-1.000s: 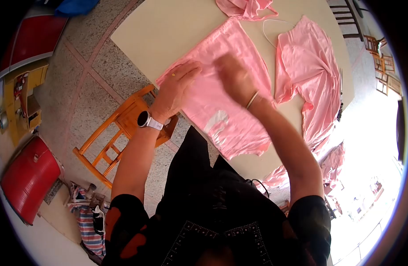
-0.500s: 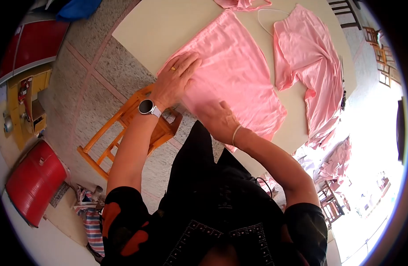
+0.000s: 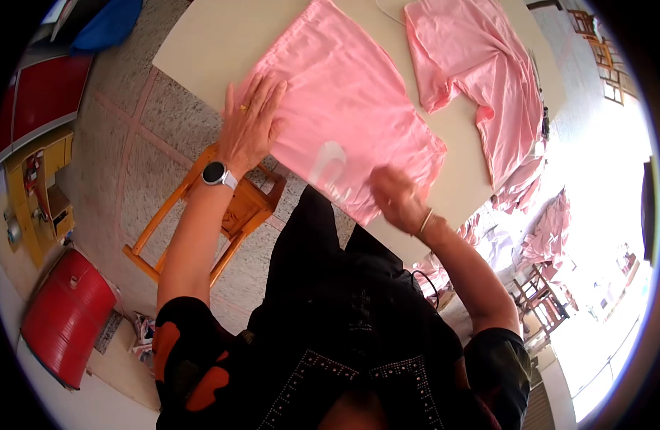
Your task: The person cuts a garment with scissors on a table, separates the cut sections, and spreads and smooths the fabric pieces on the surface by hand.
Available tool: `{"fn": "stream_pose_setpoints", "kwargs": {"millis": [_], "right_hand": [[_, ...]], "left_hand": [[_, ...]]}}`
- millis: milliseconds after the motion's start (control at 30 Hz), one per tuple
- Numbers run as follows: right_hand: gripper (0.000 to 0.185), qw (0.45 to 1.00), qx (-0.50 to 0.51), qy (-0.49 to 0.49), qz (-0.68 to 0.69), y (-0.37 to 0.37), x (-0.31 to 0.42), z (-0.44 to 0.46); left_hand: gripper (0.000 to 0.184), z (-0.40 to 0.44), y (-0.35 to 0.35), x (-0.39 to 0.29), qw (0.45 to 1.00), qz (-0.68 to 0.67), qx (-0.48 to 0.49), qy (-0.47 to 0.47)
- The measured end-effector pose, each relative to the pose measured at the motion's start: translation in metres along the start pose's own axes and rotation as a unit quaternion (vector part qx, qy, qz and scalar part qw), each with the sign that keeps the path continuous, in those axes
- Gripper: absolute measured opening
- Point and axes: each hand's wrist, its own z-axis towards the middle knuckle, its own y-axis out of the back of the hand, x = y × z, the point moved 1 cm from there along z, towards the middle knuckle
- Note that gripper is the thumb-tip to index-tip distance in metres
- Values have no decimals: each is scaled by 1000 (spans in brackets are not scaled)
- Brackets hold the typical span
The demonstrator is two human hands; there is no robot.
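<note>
A pink cloth garment point(image 3: 344, 93) lies spread on the table, with a gathered edge along its upper left and a whitish curved mark point(image 3: 328, 166) near its lower edge. My left hand point(image 3: 252, 122) rests on the garment's left edge, fingers stretched out and a ring on one of them. At the lower right, my right hand point(image 3: 398, 197) is over the garment. Motion blurs its fingers, so I cannot tell whether they grip any cloth.
A second pink garment point(image 3: 480, 79) lies crumpled on the pale table point(image 3: 193, 50), to the right. A wooden chair point(image 3: 236, 215) stands beside the table at the left. Further left are a red rounded case point(image 3: 70, 315) and a yellow cabinet point(image 3: 39, 193). More pink cloth point(image 3: 548, 229) hangs at the right.
My right hand has moved right across the garment, uncovering the whitish mark. My left hand stays on the left edge with its fingers more spread. The view has shifted slightly.
</note>
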Motion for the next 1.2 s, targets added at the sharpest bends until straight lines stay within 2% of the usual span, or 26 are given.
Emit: {"fn": "stream_pose_setpoints", "kwargs": {"millis": [33, 100, 200, 300, 333, 367, 433, 500, 533, 633, 700, 733, 800, 900, 933, 1033, 1133, 1200], "right_hand": [[26, 995, -60, -78, 22, 4, -4, 4], [26, 988, -42, -137, -64, 14, -21, 10], [25, 979, -33, -111, -165, 35, -29, 16], [25, 978, -76, -138, -139, 35, -29, 17], [24, 980, -79, -84, -159, 28, -25, 12], [28, 990, -63, -72, -106, 17, -16, 5], [33, 992, -30, -10, -122, -15, 3, -16], [38, 990, 59, -6, -130, -34, 22, -35], [42, 978, 149, -21, -142, -37, 22, -42], [38, 984, 146, -37, -100, -34, 23, -53], [37, 991, 93, -32, -90, -31, 30, -47], [36, 994, 67, -29, -85, -29, 33, -45], [34, 991, 81, -22, -104, -34, 32, -48], [33, 986, 131, -32, -97, -38, 26, -49], [33, 983, 156, -39, -88, -35, 28, -46], [33, 994, 61, -48, -77, -24, 34, -32], [32, 991, 56, -37, -112, -26, 32, -29], [32, 990, 73, -37, -111, -27, 28, -33]], "left_hand": [[67, -2, -7, -9, 1000, -21, -3, 7], [66, -9, -13, -24, 999, -24, -2, 21], [66, -5, -15, -42, 999, 12, -11, 38], [65, 14, -9, -52, 998, 4, -43, 54], [65, 15, -8, -56, 998, -4, -40, 52], [64, 14, -6, -59, 998, -11, -36, 49], [64, -1, -12, -68, 999, -47, -18, 13], [63, -21, -13, -73, 999, -49, 7, -7], [63, -31, -11, -72, 999, -35, 22, -10], [63, -39, -12, -67, 1000, -22, 13, -3], [66, -36, -3, -71, 1000, -13, 12, 7], [65, -36, -1, -76, 998, -50, 7, -26], [65, -44, 2, -93, 988, -126, 0, -94], [61, -69, 2, -116, 973, -159, 96, -138], [55, -71, -3, -118, 980, -102, 92, -146], [54, -78, -5, -121, 984, -66, 103, -126], [55, -76, 4, -121, 984, -55, 111, -124], [56, -78, 2, -115, 989, -56, 80, -111]]}}
